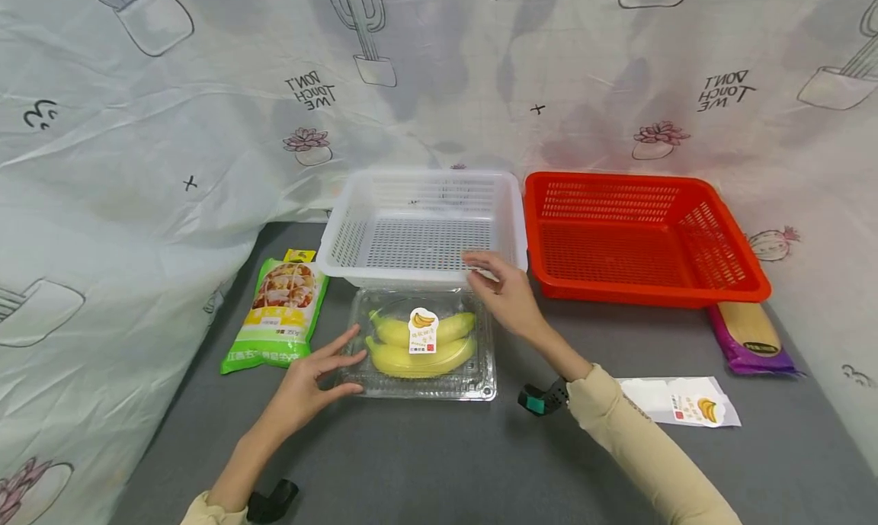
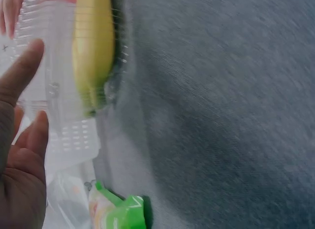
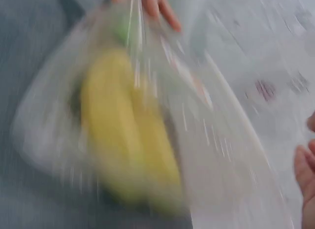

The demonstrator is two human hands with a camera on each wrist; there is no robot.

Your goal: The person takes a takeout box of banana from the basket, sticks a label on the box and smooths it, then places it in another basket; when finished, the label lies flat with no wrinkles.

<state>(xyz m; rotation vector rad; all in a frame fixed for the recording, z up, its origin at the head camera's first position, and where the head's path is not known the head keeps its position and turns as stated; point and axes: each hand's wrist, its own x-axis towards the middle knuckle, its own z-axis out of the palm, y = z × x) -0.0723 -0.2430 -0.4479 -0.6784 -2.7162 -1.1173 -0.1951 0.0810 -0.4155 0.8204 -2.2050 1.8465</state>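
A clear plastic clamshell box (image 1: 484, 365) lies flat before the white basket, with bananas (image 1: 420, 360) inside and a banana-printed sticker (image 1: 423, 331) on its lid. My left hand (image 1: 309, 384) is at the box's left edge, fingers spread; whether they touch is unclear. Over the far right corner hovers my right hand (image 1: 507, 296), its fingers loosely bent near the basket's front rim, holding nothing visible. In the left wrist view, thumb and fingers of the left hand (image 2: 22, 175) stand apart beside the box. Motion blurs the bananas (image 3: 118, 125) in the right wrist view.
The white basket (image 1: 425, 273) and a red basket (image 1: 652, 292) stand along the back. A green food bag (image 1: 281, 312) lies left, a purple package (image 1: 751, 338) partly beneath the red basket. White sticker paper (image 1: 686, 401) is at right on the grey table (image 1: 439, 464).
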